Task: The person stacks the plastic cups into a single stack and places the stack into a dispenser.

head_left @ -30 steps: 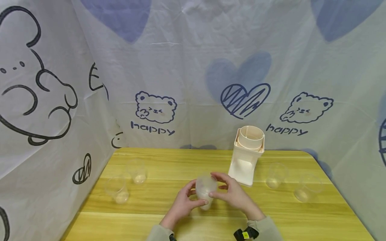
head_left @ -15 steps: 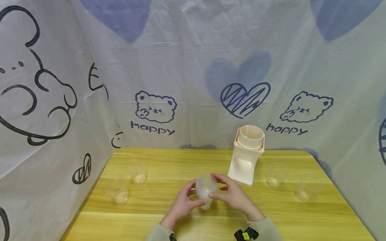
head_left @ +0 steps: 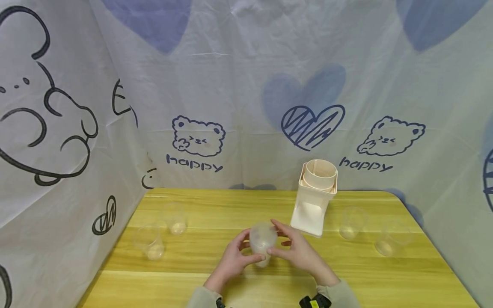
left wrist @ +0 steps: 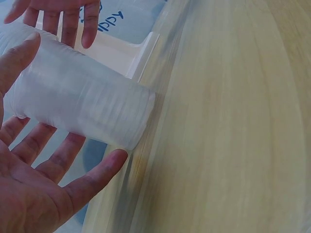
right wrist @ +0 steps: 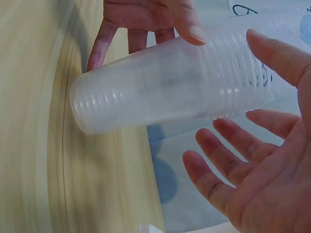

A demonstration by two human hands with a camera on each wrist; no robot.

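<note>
A stack of clear plastic cups [head_left: 262, 243] stands tilted between both hands at the front middle of the table. My left hand [head_left: 234, 257] grips the lower part of the stack, thumb in front and fingers behind. In the left wrist view the little finger lies near the stack's base. My right hand [head_left: 299, 250] curves round the rim end, with its thumb and index finger at the rims. Its other fingers [right wrist: 209, 179] stand off the wall in the right wrist view. Several stacked rims [right wrist: 233, 77] show there.
A cream-coloured holder [head_left: 313, 199] with a round ring on top stands behind the hands, to the right. Single clear cups stand on the wooden table [head_left: 173, 286]: a left front cup [head_left: 154, 248] and others at both sides. A printed cloth hangs behind.
The right index finger has lifted slightly, and the right hand has shifted a little. The left hand and the stack stay nearly in place.
</note>
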